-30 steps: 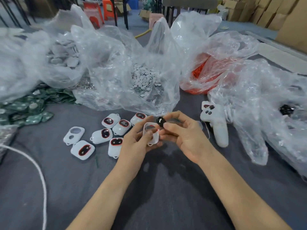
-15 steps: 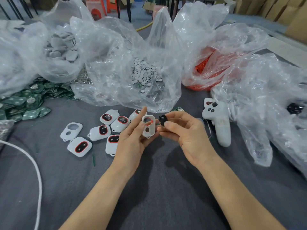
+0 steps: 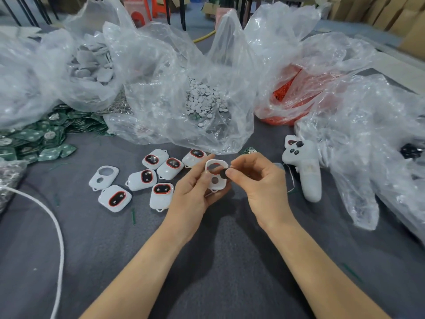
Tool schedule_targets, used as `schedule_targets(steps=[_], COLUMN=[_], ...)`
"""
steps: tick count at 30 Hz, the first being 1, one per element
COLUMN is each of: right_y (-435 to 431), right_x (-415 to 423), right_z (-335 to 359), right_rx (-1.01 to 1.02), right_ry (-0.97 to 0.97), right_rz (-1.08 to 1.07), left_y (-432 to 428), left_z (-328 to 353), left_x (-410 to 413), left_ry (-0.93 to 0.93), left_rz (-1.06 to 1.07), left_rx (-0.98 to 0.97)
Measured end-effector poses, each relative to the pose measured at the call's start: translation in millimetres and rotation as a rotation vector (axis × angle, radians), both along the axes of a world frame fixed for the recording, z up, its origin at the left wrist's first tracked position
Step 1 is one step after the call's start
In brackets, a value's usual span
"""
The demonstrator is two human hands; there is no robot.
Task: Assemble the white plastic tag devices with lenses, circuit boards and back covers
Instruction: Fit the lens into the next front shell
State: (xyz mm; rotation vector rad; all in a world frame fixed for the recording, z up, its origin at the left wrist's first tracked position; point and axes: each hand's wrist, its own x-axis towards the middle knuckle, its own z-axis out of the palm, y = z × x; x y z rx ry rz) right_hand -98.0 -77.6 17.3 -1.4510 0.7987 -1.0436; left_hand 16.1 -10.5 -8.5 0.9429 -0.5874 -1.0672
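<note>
The left grip (image 3: 193,192) clasps the white shell (image 3: 215,183); the right grip (image 3: 259,180), pinching the dark lens (image 3: 222,174), has brought it against the shell's opening, likely for seating.

Six lensed white tags (image 3: 143,177), two lensless shells (image 3: 103,177), one controller (image 3: 303,166), two hands (image 3: 190,194)

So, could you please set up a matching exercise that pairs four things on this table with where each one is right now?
Things:
1. white plastic tag shell
2. small black lens
3. green circuit boards
4. white handheld controller

Places:
A. heaped at the left edge of the grey table
B. pinched by the right hand
C. lying on the table, to the right of both hands
D. held in the left hand

Pairs: 1-D, 2-B, 3-A, 4-C
</note>
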Motion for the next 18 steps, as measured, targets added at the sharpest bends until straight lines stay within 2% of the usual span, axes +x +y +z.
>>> schedule_targets(steps=[5, 13, 18], right_y=[-1.7, -4.8, -4.3], right_x=[0.3, -1.3, -2.7], right_z=[-1.0, 4.0, 7.4], right_rx=[-0.025, 0.062, 0.232], right_ry=[0.082, 0.170, 0.040], right_rz=[-0.036, 0.038, 0.142], left_y=[1.7, 4.3, 6.0], left_z=[-1.1, 3.7, 6.8], left_x=[-5.4, -5.3, -6.1], left_ry=[-0.052, -0.033, 0.003], left_rz=[-0.056, -0.083, -0.111], left_rx=[-0.026, -0.054, -0.084])
